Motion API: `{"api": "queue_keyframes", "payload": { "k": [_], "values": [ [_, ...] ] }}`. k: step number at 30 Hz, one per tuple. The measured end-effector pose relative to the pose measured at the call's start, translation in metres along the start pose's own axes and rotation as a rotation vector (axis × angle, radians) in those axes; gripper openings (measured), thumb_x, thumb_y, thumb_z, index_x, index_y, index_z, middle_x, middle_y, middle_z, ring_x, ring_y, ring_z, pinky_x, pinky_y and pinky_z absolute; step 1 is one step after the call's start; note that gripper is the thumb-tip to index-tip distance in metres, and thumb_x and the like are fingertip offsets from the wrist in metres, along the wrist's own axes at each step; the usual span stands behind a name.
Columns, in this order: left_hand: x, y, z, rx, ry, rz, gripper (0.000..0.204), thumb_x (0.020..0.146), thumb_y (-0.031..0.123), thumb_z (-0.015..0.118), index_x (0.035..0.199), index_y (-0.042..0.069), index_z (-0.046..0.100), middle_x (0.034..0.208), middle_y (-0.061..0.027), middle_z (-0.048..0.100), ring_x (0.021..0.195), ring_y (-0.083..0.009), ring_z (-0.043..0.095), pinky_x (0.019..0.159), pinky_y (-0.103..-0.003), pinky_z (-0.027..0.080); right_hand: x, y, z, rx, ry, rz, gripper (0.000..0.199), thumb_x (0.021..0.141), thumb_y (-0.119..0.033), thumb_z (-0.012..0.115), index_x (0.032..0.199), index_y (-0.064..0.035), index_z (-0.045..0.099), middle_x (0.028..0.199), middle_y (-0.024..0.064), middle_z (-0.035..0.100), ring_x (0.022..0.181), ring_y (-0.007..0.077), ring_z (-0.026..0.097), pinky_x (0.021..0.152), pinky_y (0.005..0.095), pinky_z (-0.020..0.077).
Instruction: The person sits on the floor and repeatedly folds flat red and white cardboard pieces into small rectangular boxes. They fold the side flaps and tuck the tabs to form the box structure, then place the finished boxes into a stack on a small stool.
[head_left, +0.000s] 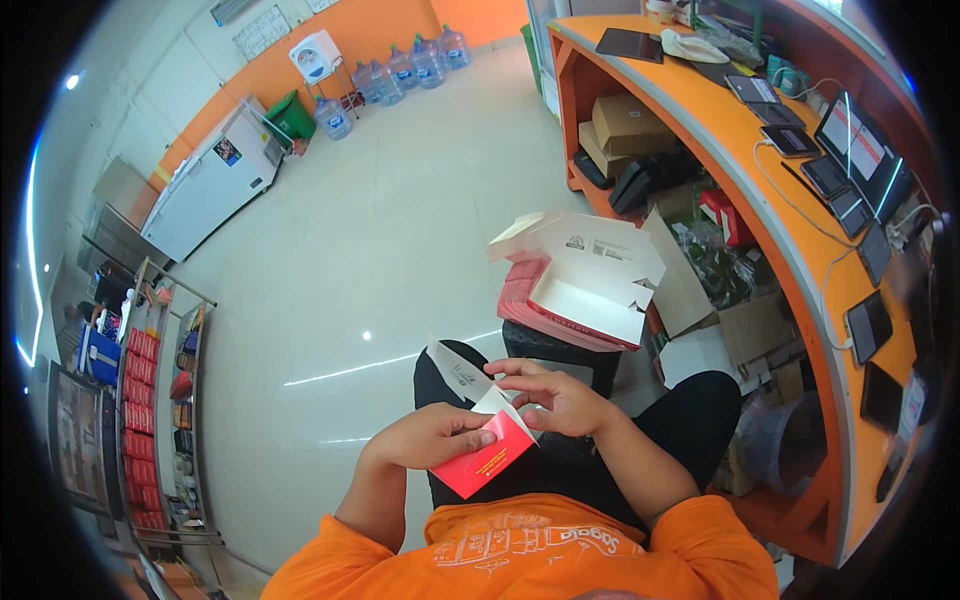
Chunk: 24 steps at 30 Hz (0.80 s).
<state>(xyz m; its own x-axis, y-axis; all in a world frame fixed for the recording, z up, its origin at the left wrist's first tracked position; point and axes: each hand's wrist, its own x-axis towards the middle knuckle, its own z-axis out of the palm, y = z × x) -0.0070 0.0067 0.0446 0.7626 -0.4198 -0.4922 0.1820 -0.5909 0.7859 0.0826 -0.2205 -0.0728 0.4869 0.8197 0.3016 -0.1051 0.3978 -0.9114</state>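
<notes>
A red paperboard box (pixel 482 462), white inside and partly folded, is tilted over my lap. My left hand (pixel 440 436) grips its red side, with the thumb lying across the front. Its long white flap (pixel 458 372) stands up, pointing away from me. My right hand (pixel 562 400) is at the box's right end, fingers apart and slightly bent beside a small white side flap; the fingertips' exact contact is hard to make out. Just beyond my right hand, a stack of flat red cartons (pixel 520 300) rests on a black stool (pixel 560 347), topped by an opened white-inside carton (pixel 590 270).
An orange counter (pixel 700 105) curves along the right, bearing a laptop (pixel 858 150) and several phones and tablets. Cardboard boxes (pixel 628 128) fill its shelves. Left stands a rack with red boxes (pixel 140 400). A white chest freezer (pixel 215 175) and water bottles (pixel 402 72) stand far back.
</notes>
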Motion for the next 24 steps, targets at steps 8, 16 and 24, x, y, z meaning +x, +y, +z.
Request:
{"api": "queue_keyframes", "payload": {
  "k": [8,16,24],
  "values": [
    [0.009,-0.005,-0.002,0.067,0.064,0.010,0.034,0.105,0.034,0.061,0.127,0.010,0.069,0.092,-0.0091,0.073,0.081,-0.0159,0.065,0.079,-0.032,0.052,-0.001,-0.010,0.005,-0.127,0.031,-0.006,0.038,0.092,-0.018,0.078,0.125,-0.0028,0.067,0.152,0.0148,0.040,0.131,0.0222,0.050,0.106,0.0376,0.0476],
    [0.010,0.011,0.015,0.127,0.491,0.017,0.042,0.094,0.032,0.076,0.125,0.005,0.068,0.096,-0.0100,0.072,0.085,-0.0174,0.068,0.078,-0.033,0.054,-0.006,0.007,0.000,-0.129,0.420,-0.034,0.034,0.089,-0.017,0.082,0.114,-0.0014,0.066,0.144,0.0143,0.046,0.122,0.0205,0.058,0.095,0.0326,0.0559],
    [0.011,0.019,0.016,0.593,0.674,0.222,0.053,0.074,0.029,0.091,0.115,0.007,0.066,0.130,-0.0114,0.061,0.109,-0.0331,0.066,0.091,-0.042,0.056,0.000,0.010,-0.002,-0.095,0.683,-0.052,0.030,0.089,-0.018,0.083,0.105,0.0007,0.066,0.132,0.0098,0.053,0.116,0.0168,0.059,0.087,0.0291,0.0593]
  ]
}}
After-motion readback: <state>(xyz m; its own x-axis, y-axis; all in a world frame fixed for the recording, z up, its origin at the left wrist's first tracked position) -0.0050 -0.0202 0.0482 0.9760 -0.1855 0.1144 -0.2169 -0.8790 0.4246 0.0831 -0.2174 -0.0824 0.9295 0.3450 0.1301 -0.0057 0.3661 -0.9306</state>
